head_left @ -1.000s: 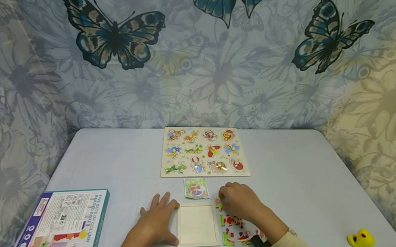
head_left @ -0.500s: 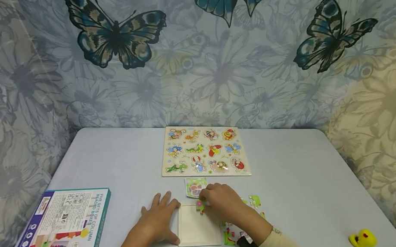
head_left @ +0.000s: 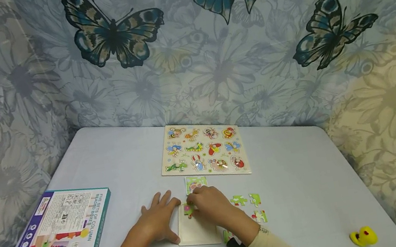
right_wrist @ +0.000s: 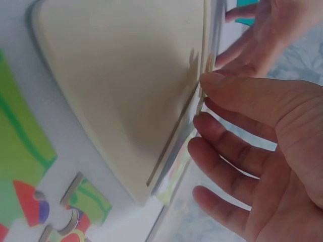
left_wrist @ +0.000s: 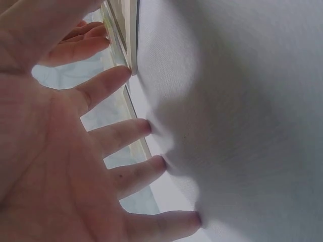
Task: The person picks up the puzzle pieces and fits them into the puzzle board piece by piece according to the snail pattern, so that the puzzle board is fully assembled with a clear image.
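A plain wooden tray (head_left: 198,232) lies on the table. My left hand (head_left: 156,221) rests with fingers spread at its left side; in the left wrist view the fingertips of that hand (left_wrist: 70,151) touch the cloth and the tray's edge. My right hand (head_left: 216,208) pinches a green puzzle piece with a pink spot (head_left: 188,209) over the tray's upper left corner. The right wrist view shows this piece (right_wrist: 202,98) edge-on between thumb and fingers of the right hand (right_wrist: 262,146). A picture card (head_left: 194,181) lies just beyond, partly hidden by that hand.
Loose puzzle pieces (head_left: 255,199) lie right of the tray, some hidden by the right forearm. An insect puzzle board (head_left: 202,150) stands farther back. A large box (head_left: 54,243) lies at the left, a yellow duck (head_left: 364,237) at the front right.
My right hand has moved left from the loose pieces to the tray's upper left corner, carrying the puzzle piece. The left hand has stayed in place.
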Demonstrator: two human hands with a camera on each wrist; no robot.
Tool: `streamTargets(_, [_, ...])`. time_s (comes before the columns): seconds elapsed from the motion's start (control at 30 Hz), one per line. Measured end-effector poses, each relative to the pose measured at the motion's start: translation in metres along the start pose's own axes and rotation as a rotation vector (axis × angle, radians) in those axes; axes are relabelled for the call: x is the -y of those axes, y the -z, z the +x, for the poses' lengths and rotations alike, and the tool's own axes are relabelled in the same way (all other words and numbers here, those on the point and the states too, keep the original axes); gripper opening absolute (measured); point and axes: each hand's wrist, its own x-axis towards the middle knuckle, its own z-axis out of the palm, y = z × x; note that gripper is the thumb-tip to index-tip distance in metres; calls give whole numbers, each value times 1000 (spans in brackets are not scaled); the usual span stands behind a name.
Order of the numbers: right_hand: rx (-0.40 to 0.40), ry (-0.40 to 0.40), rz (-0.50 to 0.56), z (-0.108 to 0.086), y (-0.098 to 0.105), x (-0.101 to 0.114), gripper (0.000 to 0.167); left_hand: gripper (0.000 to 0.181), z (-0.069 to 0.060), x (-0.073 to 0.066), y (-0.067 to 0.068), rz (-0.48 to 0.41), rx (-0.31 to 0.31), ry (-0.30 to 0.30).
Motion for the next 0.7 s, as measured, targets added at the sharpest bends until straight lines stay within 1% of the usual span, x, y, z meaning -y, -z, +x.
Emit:
streamTargets(0.27, [8,3,11,1,-4,2,22,85,-1,0,1,-3,-2,-12])
streamTargets(0.4, [7,2,17,2,-4,4,20,84,-2,0,2,-2,2,-9])
streamTargets(0.7, [4,-26,-5,3,-8,7,14,84,-4,-1,4,-1,7,-6])
